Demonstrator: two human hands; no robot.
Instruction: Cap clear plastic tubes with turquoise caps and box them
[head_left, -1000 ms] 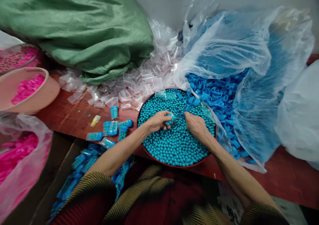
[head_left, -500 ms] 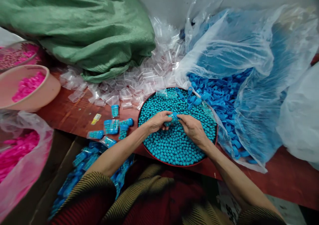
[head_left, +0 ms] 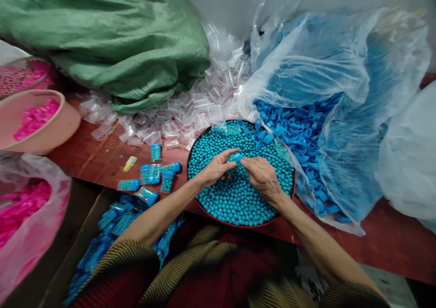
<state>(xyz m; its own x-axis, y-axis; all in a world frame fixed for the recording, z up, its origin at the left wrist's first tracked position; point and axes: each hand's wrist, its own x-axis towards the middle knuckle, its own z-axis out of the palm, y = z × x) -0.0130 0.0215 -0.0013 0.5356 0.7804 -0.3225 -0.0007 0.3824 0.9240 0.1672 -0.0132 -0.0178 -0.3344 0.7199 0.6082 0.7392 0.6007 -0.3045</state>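
Observation:
Above a round tub (head_left: 294,181) heaped with small turquoise beads (head_left: 238,203), a little clear container with a blue cap (head_left: 235,157) is between my two hands. My left hand (head_left: 217,167) has thumb and forefinger around its body, the forefinger stretched along the far side. The fingertips of my right hand (head_left: 262,176) pinch the cap end. What the container holds is partly hidden by the fingers. Several loose blue caps (head_left: 262,135) lie on the beads at the tub's far right, near an empty clear container (head_left: 223,127).
Filled containers (head_left: 150,174) lie left of the tub, with more in a box (head_left: 116,221) below. Behind are piled clear containers (head_left: 190,108) and a green sack (head_left: 136,40). A plastic bag of blue caps (head_left: 303,135) stands right; bowls of pink pieces (head_left: 64,121) stand left.
My left thumb and forefinger have spread a little, and the forefinger has straightened. My right fingertips stay at the cap end. The view has shifted slightly.

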